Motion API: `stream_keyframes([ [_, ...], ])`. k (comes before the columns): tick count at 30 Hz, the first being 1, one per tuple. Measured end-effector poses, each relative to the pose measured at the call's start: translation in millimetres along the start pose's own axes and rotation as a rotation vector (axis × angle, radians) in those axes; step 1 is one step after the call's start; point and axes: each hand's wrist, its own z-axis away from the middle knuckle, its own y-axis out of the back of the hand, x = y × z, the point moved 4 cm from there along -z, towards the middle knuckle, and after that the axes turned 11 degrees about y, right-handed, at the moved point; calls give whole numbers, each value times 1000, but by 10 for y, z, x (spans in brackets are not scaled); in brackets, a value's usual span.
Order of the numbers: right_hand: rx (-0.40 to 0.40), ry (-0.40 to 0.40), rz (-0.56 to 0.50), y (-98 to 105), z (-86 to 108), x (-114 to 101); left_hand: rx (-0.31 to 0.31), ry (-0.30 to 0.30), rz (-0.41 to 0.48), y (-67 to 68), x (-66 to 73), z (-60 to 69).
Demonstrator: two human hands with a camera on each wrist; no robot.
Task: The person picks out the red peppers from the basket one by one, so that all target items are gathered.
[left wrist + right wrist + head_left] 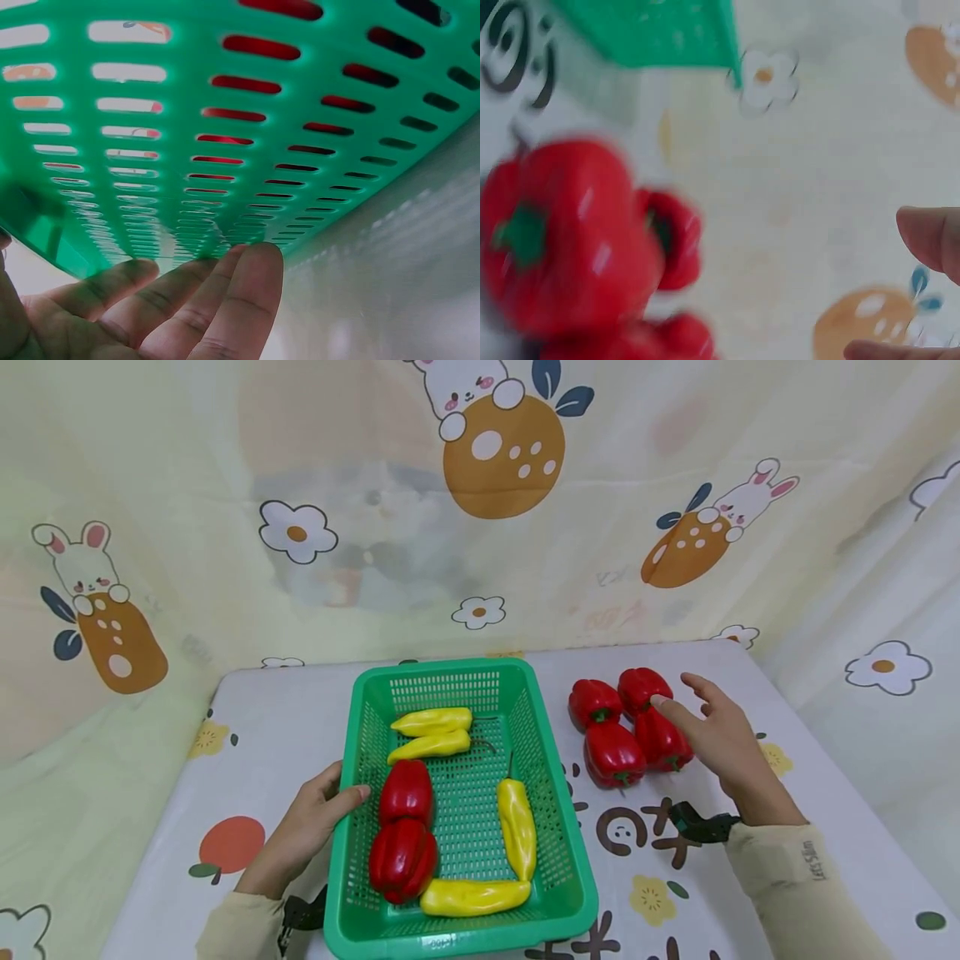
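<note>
The right hand (722, 743) seems to be reaching for the red bell peppers (615, 753), and it is released: thumb and fingers are spread, holding nothing. Four of these peppers sit in a touching cluster on the table (277, 714), between the green plastic basket (457, 938) and the table's right edge, nearer the far edge. To do this well, I would choose one pepper from the hand's own side, set thumb and fingers on opposite flanks at its widest part, and press only firmly enough to hold the glossy skin, which may be slick. Lifting straight up first should keep the neighbours from rolling towards the far edge. Meanwhile the left hand (307, 822) is grasping the basket's left side, thumb over the rim and fingers against the outer wall; holding it level should keep the two red bell peppers (405, 858) and four long yellow peppers (517, 827) inside from sliding.
</note>
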Motion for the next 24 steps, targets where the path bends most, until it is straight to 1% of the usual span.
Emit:
stream_keyframes([
  [3,-1,55,-30,-114,11,-252,1,-1,-4,-2,2,-2],
  [8,-54,134,-69,-409,37,-675,5,-4,-12,-3,0,-6],
  [11,-92,187,-80,-633,60,-893,5,-4,-11,-1,-1,-7],
  [15,-184,251,-137,-1004,58,-1096,4,-2,-4,-1,-2,-6],
  [18,-274,252,-173,-1275,38,-1183,4,-1,-2,-4,-3,-6],
  [20,-333,240,-178,-1428,16,-1216,6,-1,-4,-6,-4,-6],
  [22,-382,214,-176,-1562,-9,-1244,8,-1,-7,-7,-4,-6],
  [24,-429,198,-150,-1688,-40,-1257,12,-1,-10,-7,-6,-4],
])
